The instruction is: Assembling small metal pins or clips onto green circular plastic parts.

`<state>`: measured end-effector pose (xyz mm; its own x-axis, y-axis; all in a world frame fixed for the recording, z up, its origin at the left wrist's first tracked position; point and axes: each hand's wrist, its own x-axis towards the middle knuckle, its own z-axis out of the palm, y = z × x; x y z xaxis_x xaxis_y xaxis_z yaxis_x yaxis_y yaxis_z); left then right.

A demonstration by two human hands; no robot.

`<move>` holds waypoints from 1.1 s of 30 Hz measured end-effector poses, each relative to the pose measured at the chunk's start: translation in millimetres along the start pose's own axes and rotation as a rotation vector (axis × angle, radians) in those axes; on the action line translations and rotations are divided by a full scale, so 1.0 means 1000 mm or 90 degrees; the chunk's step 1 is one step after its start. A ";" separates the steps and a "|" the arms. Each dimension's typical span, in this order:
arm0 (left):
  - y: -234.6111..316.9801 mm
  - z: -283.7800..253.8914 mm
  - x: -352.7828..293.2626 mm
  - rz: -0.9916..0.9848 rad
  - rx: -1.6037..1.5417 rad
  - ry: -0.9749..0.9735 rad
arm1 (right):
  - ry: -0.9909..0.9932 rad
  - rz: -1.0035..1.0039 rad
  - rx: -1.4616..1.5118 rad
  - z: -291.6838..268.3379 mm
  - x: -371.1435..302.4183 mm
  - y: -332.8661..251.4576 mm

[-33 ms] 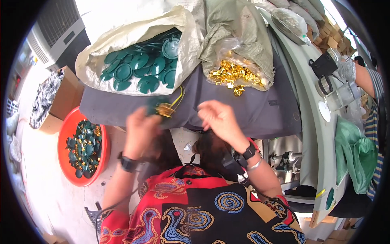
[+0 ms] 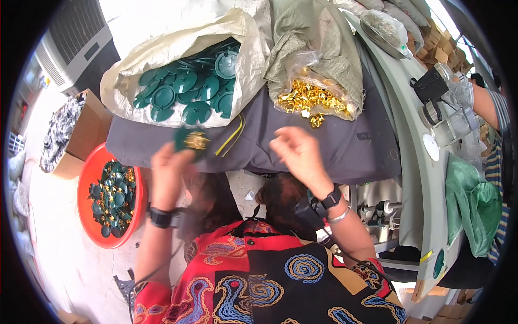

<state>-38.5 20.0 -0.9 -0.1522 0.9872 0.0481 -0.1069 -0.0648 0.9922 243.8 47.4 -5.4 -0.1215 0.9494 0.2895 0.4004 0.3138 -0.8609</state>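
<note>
A: what's the left hand (image 2: 170, 170) pinching?
B: green disc (image 2: 181, 138) with a shiny gold bit (image 2: 196, 141), both blurring, just in front of the crinkly white sack (image 2: 251, 59)
A: right hand (image 2: 298, 156)?
B: floating apart, front-right of the sack, can't tell if it's gripping anything

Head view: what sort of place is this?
Likely a small assembly workshop: a white sack of green discs, a grey sack of gold parts, and a red tub holding both.

own hands (image 2: 171, 166): 2 | held green disc (image 2: 180, 139): 1 | open sacks (image 2: 251, 59): 2 | red tub (image 2: 116, 241): 1
</note>
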 end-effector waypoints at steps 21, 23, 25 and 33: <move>-0.015 0.006 0.118 0.126 0.772 0.003 | 0.204 -0.041 -0.486 -0.050 0.017 0.081; -0.026 0.016 0.133 0.095 0.788 -0.002 | 0.194 -0.087 -0.417 -0.053 0.016 0.079; -0.025 0.016 0.135 0.061 0.789 0.037 | 0.194 -0.140 -0.432 -0.052 0.018 0.084; -0.022 0.001 0.151 -0.019 0.747 -0.045 | 0.171 -0.105 -0.243 -0.049 0.016 0.081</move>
<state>-57.8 170.2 -15.7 -0.1060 0.9943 -0.0079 0.8664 0.0963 0.4900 318.4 87.7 -49.9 0.0068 0.8356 0.5493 0.7058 0.3851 -0.5946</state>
